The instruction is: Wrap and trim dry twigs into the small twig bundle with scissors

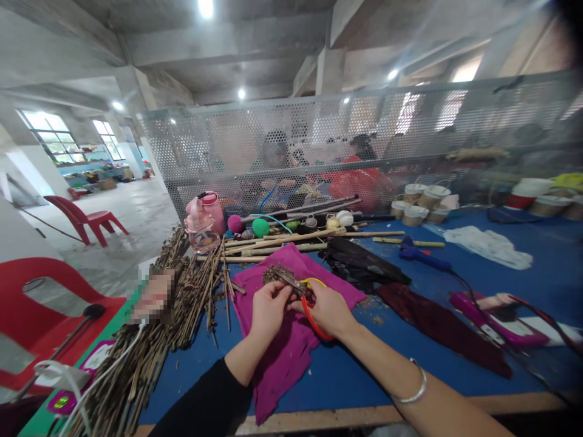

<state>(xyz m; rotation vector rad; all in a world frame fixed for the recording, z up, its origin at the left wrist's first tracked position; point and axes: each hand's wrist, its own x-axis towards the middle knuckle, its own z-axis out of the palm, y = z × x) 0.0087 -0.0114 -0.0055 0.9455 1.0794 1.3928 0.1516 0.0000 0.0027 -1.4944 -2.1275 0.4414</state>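
Note:
Over a magenta cloth point(285, 370) on the blue table, my two hands are close together. My right hand point(325, 306) is wrapped round scissors point(314, 321) with one red and one yellow handle loop; their blades point up and left. My left hand point(268, 306) is closed, thumb and fingertips pressed together just below the blades; what it pinches is too small to name. A small heap of brown plant bits point(272, 275) lies on the cloth beyond my left fingers, partly behind the blades.
Many dry stems point(150, 358) cover the table's left side. Behind the cloth are long sticks point(291, 247), yarn balls and a pink jug point(204, 221). Dark cloths point(441, 321), a glue gun point(426, 255) and a power strip lie right. People sit beyond the mesh screen point(218, 145).

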